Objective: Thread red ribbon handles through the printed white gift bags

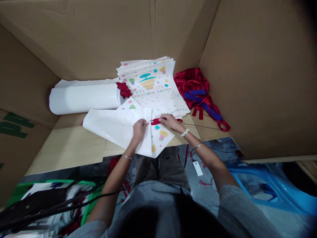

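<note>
My left hand (pixel 139 128) pinches the folded edge of a white printed paper bag (pixel 119 127) lying on the wooden board. My right hand (pixel 169 121) is closed on a red ribbon (pixel 156 121) at the bag's edge, right next to the left hand's fingertips. Behind them lies a fanned stack of flat birthday-print bags (pixel 153 84). A bracelet sits on each wrist.
A roll of finished white bags (pixel 84 97) with red ribbon ends lies at the left. A heap of red and blue ribbons (pixel 198 92) fills the right corner. Cardboard walls (pixel 247 66) enclose the board. A blue plastic stool (pixel 267 188) stands at lower right.
</note>
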{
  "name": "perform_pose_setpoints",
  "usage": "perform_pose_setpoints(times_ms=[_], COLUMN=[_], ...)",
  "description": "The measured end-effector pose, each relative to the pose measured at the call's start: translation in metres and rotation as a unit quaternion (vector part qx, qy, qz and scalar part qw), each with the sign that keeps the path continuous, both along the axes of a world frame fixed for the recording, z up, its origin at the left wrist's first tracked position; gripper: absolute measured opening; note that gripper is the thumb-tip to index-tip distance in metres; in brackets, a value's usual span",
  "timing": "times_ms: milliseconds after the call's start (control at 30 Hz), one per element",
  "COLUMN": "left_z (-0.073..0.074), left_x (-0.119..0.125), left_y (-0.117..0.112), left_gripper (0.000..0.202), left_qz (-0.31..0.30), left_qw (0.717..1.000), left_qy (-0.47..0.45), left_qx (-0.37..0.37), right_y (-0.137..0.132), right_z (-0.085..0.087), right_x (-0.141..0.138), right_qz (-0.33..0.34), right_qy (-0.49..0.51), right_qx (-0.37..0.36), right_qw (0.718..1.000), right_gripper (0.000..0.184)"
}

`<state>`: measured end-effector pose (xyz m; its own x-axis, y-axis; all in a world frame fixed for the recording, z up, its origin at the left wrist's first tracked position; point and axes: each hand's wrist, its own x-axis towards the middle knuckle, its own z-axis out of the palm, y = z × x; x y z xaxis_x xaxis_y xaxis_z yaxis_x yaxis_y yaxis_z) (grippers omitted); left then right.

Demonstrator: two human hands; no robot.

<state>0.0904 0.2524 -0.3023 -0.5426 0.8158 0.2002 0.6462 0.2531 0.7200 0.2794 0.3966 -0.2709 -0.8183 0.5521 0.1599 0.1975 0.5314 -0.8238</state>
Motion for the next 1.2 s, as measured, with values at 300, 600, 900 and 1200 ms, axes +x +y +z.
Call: perform_pose_setpoints(times_ms=[300, 600, 900, 1200], left_z=[-0.001, 0.002, 0.001, -0.004], left_x=[-0.002, -0.003, -0.004, -0.005], left_y=[-0.006, -0.011, -0.011, -0.010], left_gripper=[0.011, 0.016, 0.015, 0.015], left_qz=[-0.018, -0.031, -0.040, -0.040], left_qw=[0.998, 0.999, 0.999, 0.999], left_qy=[0.020, -0.015, -0.019, -0.018], left_qx=[0.057, 0.011, 0.024, 0.022], right_y=[-0.003, -0.012, -0.023, -0.025], right_z=[-0.006, -0.004, -0.003, -0.016], right_x=[-0.004, -0.007, -0.009, -0.011], right_qz=[0.024, 0.010, 0.021, 0.007], right_qy=[-0.033, -0.092, -0.131, -0.112], right_qx=[0.088, 0.183, 0.275, 0.254], right_qw=[0.995, 0.979, 0.952, 0.961], right_gripper=[0.021, 0.020, 0.026, 0.023])
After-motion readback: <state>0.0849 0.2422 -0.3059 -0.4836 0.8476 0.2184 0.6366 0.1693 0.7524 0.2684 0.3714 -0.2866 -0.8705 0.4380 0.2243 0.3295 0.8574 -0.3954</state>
